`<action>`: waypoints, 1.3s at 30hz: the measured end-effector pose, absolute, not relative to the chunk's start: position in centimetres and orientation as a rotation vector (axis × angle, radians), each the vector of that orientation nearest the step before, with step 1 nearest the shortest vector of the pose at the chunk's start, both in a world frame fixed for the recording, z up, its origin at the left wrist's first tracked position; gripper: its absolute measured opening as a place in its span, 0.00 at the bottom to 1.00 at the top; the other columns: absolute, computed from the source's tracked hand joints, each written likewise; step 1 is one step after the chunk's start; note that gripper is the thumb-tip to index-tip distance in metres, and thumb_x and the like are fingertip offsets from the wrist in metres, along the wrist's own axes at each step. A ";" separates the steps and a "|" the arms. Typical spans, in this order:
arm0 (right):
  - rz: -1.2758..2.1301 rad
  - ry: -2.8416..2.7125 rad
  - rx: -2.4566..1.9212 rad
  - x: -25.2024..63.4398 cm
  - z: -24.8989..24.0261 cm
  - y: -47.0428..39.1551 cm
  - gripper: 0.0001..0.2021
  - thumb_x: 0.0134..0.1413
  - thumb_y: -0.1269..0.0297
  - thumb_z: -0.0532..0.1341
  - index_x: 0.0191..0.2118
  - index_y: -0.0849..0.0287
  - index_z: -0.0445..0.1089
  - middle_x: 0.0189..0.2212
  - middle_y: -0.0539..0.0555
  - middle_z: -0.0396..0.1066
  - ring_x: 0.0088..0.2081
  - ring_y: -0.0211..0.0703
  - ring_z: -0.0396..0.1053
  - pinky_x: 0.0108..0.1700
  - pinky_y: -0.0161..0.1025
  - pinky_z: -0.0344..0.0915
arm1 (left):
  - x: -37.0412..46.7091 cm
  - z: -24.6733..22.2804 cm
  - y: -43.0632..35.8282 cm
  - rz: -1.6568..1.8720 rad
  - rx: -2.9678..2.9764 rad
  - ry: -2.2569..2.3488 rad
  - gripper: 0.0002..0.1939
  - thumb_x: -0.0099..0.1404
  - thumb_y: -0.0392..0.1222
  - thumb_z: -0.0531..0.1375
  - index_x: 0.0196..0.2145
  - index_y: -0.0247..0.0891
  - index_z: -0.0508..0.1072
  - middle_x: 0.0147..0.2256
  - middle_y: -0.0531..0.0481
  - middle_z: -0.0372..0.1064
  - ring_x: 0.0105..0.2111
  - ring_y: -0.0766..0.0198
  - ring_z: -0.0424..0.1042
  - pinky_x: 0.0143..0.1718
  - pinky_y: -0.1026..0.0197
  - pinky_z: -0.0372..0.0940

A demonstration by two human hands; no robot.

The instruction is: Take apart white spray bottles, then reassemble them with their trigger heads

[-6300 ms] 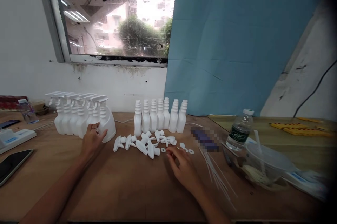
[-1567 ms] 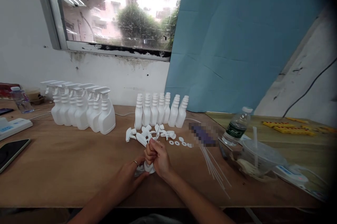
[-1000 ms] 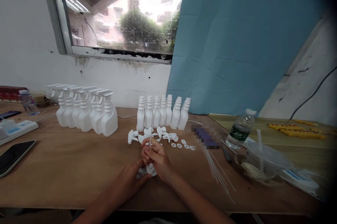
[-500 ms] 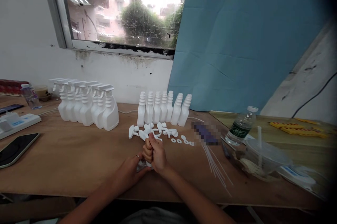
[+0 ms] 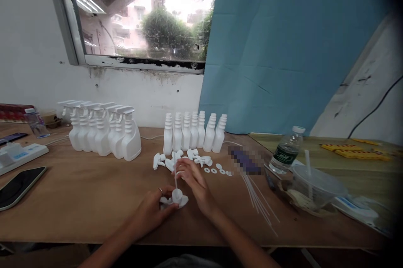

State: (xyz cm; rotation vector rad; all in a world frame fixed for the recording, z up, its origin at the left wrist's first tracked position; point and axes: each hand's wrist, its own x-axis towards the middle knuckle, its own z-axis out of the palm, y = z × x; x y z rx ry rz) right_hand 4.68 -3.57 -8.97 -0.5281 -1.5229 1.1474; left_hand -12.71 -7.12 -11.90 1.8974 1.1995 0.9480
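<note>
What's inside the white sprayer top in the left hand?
A thin tube stands at the round mouth of the sprayer top. Its lower end is hidden, so I can't tell how deep it goes.

At the left of the desk (image 5: 103,213) lies a dark-screened phone (image 5: 20,188), with a white power strip (image 5: 30,152) just beyond it. Farther back are a small clear bottle (image 5: 37,124) and a red box (image 5: 15,112). On the right, a green-labelled water bottle (image 5: 285,154) stands near a clear plastic bowl (image 5: 327,188) with an upright straw (image 5: 307,167). Yellow packets (image 5: 362,154) lie behind them. A grimy window (image 5: 170,37) is set in the marked white wall (image 5: 141,96), beside a hanging blue cloth (image 5: 267,50); a black cable (image 5: 374,106) runs down the wall at far right.
</note>
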 end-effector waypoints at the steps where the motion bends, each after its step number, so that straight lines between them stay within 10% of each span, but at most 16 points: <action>1: 0.930 -1.646 -0.556 5.8 -8.8 -3.9 0.18 0.60 0.67 0.55 0.56 0.53 0.61 0.49 0.58 0.67 0.48 0.46 0.68 0.51 0.46 0.64 | -12.6 -11.8 -7.0 0.969 1.839 1.187 0.14 0.62 0.47 0.61 0.43 0.38 0.72 0.39 0.49 0.75 0.39 0.60 0.73 0.40 0.63 0.66; 6: -0.075 -2.398 -0.467 9.7 -8.6 -4.5 0.33 0.53 0.84 0.51 0.62 0.48 0.57 0.62 0.56 0.57 0.62 0.50 0.54 0.59 0.56 0.58 | -11.3 -10.4 -5.9 1.042 1.690 1.052 0.17 0.60 0.52 0.62 0.36 0.34 0.69 0.31 0.49 0.71 0.32 0.63 0.71 0.30 0.66 0.63; 12: -0.504 -2.230 -0.378 11.1 -7.2 -4.5 0.24 0.59 0.74 0.56 0.61 0.63 0.59 0.52 0.63 0.69 0.57 0.51 0.64 0.54 0.48 0.68 | -12.2 -4.4 -2.5 0.680 2.179 0.641 0.25 0.62 0.57 0.59 0.49 0.37 0.71 0.39 0.46 0.72 0.35 0.62 0.70 0.36 0.63 0.65; 17: -0.269 -1.743 -0.609 12.7 -5.0 -4.4 0.22 0.52 0.69 0.62 0.54 0.56 0.68 0.49 0.60 0.71 0.50 0.53 0.70 0.49 0.49 0.70 | -13.8 -2.6 4.5 1.148 2.145 1.132 0.28 0.66 0.62 0.49 0.52 0.38 0.69 0.44 0.42 0.71 0.38 0.58 0.72 0.38 0.58 0.68; 24: 0.464 -0.939 -0.344 13.2 -1.0 -4.2 0.12 0.52 0.65 0.59 0.41 0.61 0.73 0.34 0.56 0.76 0.30 0.46 0.74 0.38 0.49 0.70 | -12.9 -6.3 11.7 1.349 1.985 1.724 0.35 0.51 0.50 0.68 0.53 0.31 0.66 0.52 0.34 0.67 0.50 0.46 0.68 0.49 0.51 0.64; 33: 0.500 -0.850 -0.230 14.5 0.0 -5.0 0.14 0.50 0.62 0.59 0.42 0.60 0.73 0.36 0.56 0.77 0.32 0.46 0.74 0.44 0.48 0.69 | -14.3 -6.5 8.4 1.303 2.099 1.952 0.30 0.61 0.44 0.59 0.60 0.38 0.63 0.37 0.43 0.77 0.38 0.48 0.75 0.38 0.55 0.66; 39: 0.476 -0.860 -0.179 14.3 0.0 -5.2 0.14 0.50 0.63 0.58 0.41 0.62 0.73 0.36 0.57 0.77 0.32 0.45 0.75 0.42 0.46 0.70 | -14.7 -6.7 5.6 1.367 2.371 2.043 0.29 0.62 0.39 0.57 0.61 0.44 0.60 0.47 0.47 0.74 0.41 0.53 0.75 0.33 0.60 0.66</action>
